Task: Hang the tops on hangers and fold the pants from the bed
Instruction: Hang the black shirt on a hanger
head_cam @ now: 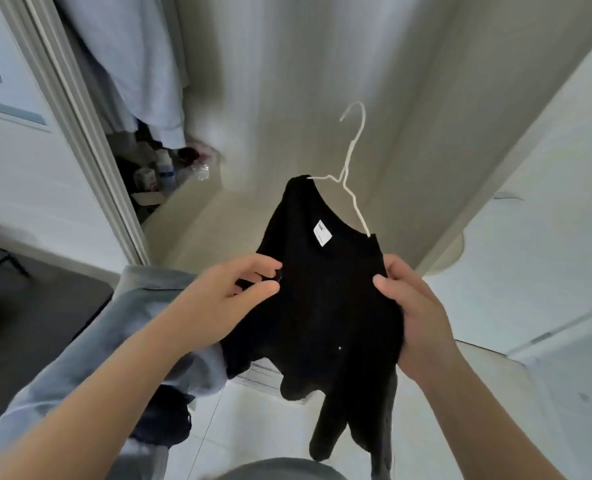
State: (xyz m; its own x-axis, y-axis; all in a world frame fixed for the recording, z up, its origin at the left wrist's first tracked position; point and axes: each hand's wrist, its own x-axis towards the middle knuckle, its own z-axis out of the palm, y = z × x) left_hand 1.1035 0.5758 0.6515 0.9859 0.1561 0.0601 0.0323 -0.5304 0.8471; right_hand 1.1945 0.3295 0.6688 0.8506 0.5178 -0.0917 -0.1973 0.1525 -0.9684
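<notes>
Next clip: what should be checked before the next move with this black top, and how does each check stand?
1. White hanger in black top neck: ok, both arms run inside.
2. Left hand grip: ok, pinches the fabric.
3. Right hand grip: ok, fingers curled round the shoulder.
4. Top hanging straight: not ok, tilted and bunched.
5. Grey-blue garment over left forearm: not ok, loose, may slip.
6. Rail in closet: cannot tell, out of view.

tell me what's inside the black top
A white hanger: its hook and upper arms show above the collar of the black top, near a white label. Its lower part is hidden by fabric.
</notes>
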